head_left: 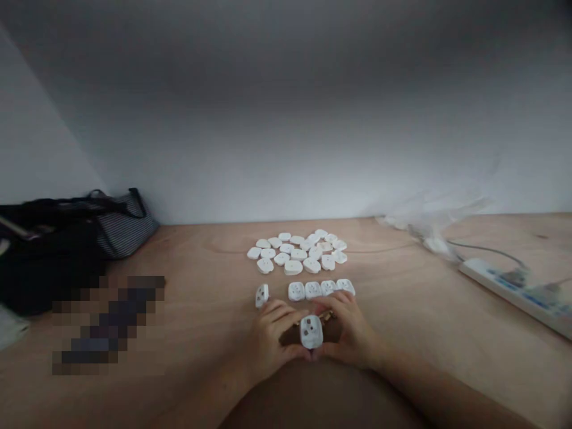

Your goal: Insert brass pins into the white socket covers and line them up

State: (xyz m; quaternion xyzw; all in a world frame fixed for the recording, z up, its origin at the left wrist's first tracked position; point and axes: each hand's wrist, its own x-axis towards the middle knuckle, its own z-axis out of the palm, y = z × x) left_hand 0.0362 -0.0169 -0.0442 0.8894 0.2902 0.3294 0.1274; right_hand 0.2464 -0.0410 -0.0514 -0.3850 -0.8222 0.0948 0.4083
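Note:
Between my left hand (273, 335) and my right hand (351, 330) is a white plug adapter (311, 332), its face with dark holes turned toward me. The thumbs of both hands meet under its lower edge, and the fingers curl around its upper sides. Small brass-coloured pieces (329, 316) show behind it, partly hidden by my fingers. Just beyond my left hand another white adapter (261, 295) stands on edge. A short row of white adapters (313, 290) lies past my fingertips, its right end close to my right hand.
Farther back on the wooden table (201, 322) spreads a cluster of white plug parts (298, 255). A black bag (49, 250) sits at the left, near a pixelated dark object (116, 322). On the right are a power strip (513, 292) with a cable and a clear plastic bag (433, 229).

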